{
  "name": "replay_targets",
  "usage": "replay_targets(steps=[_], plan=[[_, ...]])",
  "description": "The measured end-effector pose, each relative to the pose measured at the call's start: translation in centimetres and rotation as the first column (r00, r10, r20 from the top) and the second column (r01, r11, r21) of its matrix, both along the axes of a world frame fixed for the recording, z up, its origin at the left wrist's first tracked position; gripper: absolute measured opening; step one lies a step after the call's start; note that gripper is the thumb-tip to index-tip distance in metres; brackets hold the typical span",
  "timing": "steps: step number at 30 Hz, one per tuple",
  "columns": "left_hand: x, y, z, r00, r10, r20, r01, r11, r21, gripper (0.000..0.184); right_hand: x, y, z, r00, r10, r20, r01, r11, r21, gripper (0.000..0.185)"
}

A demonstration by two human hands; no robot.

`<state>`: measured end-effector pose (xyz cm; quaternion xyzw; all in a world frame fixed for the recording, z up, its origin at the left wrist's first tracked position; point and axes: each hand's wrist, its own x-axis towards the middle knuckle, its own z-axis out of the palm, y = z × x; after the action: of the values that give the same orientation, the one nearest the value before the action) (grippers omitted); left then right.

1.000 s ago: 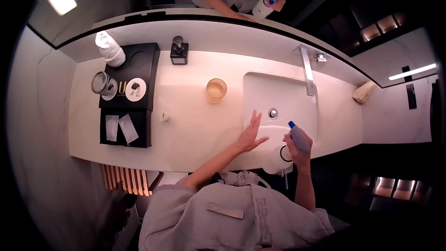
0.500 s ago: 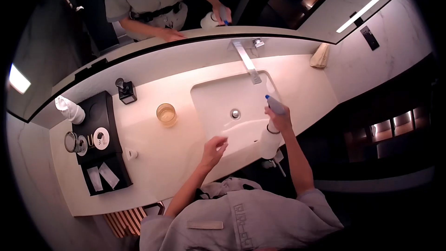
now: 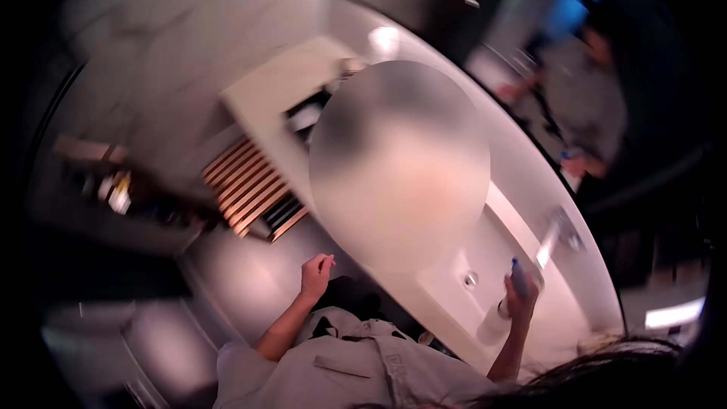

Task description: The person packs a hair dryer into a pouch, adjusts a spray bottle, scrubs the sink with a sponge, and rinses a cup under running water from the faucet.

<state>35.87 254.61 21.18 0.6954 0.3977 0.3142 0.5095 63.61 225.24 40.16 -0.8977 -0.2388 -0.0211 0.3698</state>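
My right hand (image 3: 522,291) grips a white spray bottle (image 3: 494,323) with a grey and blue trigger head. It holds the bottle over the near end of the sink (image 3: 432,288), with the metal drain (image 3: 470,280) to its left. Past that hand, the metal faucet (image 3: 547,248) reaches out from the wall. My left hand (image 3: 316,276) hovers in front of the counter edge above the floor, fingers curled in and nothing visible in them. A round blurred patch covers the middle of the counter, hiding what stands there.
A slatted wooden rack (image 3: 246,185) sits below the counter's left end. Part of a black tray (image 3: 297,123) and a white rolled cloth (image 3: 384,42) show beside the blur. A shelf with small items (image 3: 113,193) is at far left. The mirror (image 3: 515,0) runs along the right.
The view has swung left, bringing floor, rack and left wall in. My left hand has moved off the sink's front to beyond the counter edge. The spray bottle is still in my right hand.
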Motion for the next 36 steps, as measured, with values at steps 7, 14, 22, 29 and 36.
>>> replay_targets(steps=[7, 14, 22, 29, 36], plan=[[-21.9, -2.6, -4.8, 0.877, 0.416, -0.241, -0.451, 0.886, -0.109, 0.009, -18.6, 21.2, -2.4, 0.469, 0.797, -0.38, -0.804, 0.564, 0.191, 0.01], [-43.7, -6.8, -3.2, 0.364, 0.931, 0.015, -0.862, 0.343, -0.372, 0.021, -42.7, 37.0, -5.0, -0.181, 0.953, -0.243, -0.952, -0.108, 0.285, 0.009], [-62.9, -5.5, -2.2, -0.109, 0.942, -0.317, -0.992, -0.123, -0.025, 0.032, -66.9, 46.7, -4.8, -0.631, 0.729, 0.266, -0.744, -0.666, 0.059, 0.011], [-65.2, -14.5, -19.4, -0.375, 0.859, -0.348, -0.527, -0.507, -0.682, 0.033, -90.5, 48.7, -7.3, -0.765, 0.616, -0.187, -0.613, -0.607, 0.506, 0.018], [-72.9, -14.8, -20.4, -0.428, 0.874, -0.229, -0.206, -0.341, -0.917, 0.03, -115.8, 51.3, -7.2, -0.62, 0.779, -0.097, -0.667, -0.458, 0.588, 0.012]])
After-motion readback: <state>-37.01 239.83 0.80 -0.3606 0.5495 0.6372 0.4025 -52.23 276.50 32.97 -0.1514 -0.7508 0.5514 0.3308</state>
